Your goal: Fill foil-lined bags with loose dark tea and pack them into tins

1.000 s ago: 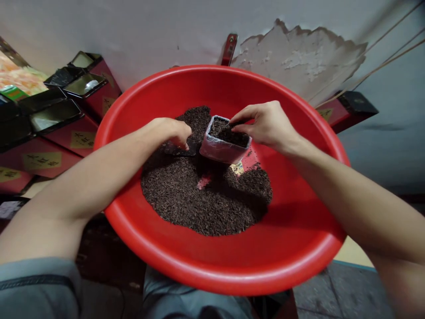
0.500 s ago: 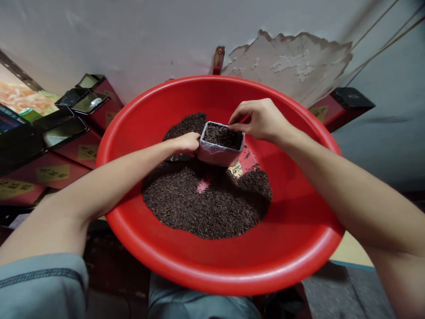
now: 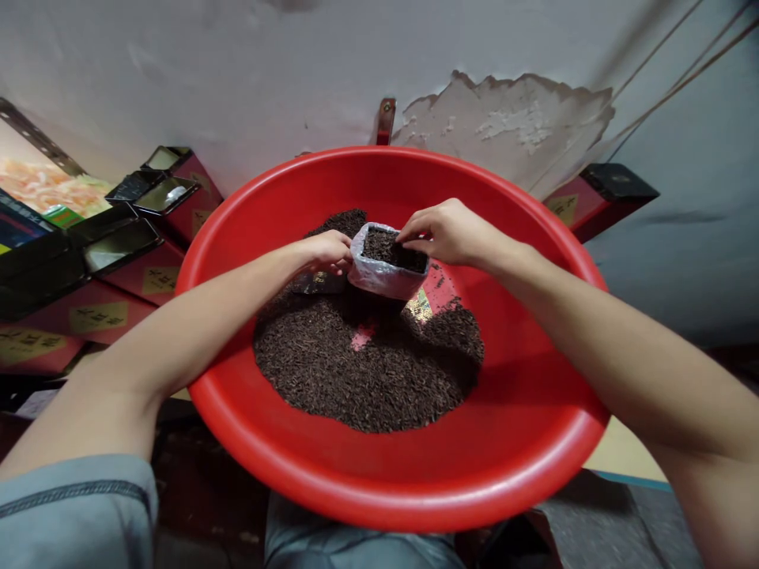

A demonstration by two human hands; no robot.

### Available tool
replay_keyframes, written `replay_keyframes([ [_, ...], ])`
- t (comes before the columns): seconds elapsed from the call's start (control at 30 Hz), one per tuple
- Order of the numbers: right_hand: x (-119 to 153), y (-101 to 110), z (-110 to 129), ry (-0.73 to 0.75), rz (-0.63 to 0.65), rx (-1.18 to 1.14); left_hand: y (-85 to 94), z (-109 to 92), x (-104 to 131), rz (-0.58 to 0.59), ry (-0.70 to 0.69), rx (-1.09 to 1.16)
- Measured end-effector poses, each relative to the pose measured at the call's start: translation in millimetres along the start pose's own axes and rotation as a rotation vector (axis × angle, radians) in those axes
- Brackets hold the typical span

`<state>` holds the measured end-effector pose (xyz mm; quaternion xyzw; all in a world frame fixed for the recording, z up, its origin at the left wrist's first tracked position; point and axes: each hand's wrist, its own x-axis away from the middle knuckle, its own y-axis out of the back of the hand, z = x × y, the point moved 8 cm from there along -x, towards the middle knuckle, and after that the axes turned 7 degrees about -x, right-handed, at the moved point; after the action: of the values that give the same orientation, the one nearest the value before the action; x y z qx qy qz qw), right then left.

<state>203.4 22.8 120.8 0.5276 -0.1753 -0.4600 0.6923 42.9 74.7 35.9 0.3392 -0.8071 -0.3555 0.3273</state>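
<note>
A big red basin [image 3: 391,502] holds a heap of dark, loose grains [image 3: 368,371]. Inside it stands a small box lined with a clear plastic bag [image 3: 383,278], full of the same dark grains. My left hand [image 3: 332,250] is closed on the bag's left edge. At the box's right side, my right hand [image 3: 439,229] has its fingers pinched over the opening, touching the bag rim or the grains; what they hold is too small to name. A pink packet with a gold patch [image 3: 420,307] lies partly under the grains behind the box.
Pink and black tins [image 3: 98,316], several with open tops, stand at the left. Another tin [image 3: 598,197] is behind the basin's right rim. A wall with peeling paint [image 3: 510,118] rises behind, with cords at the upper right.
The bag's edge now stands away from the box at the left, pulled outward by my left hand. My right hand has shifted slightly left over the opening.
</note>
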Motion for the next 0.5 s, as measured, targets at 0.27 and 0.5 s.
replay_keyframes([
  [0.27, -0.4, 12.8, -2.1, -0.09, -0.116, 0.046, 12.5, -7.7, 8.3, -0.107, 0.15, 0.544],
  [0.5, -0.8, 16.1, 0.1, -0.086, -0.138, -0.171, 21.7, -7.2, 9.6, -0.219, 0.18, 0.617],
])
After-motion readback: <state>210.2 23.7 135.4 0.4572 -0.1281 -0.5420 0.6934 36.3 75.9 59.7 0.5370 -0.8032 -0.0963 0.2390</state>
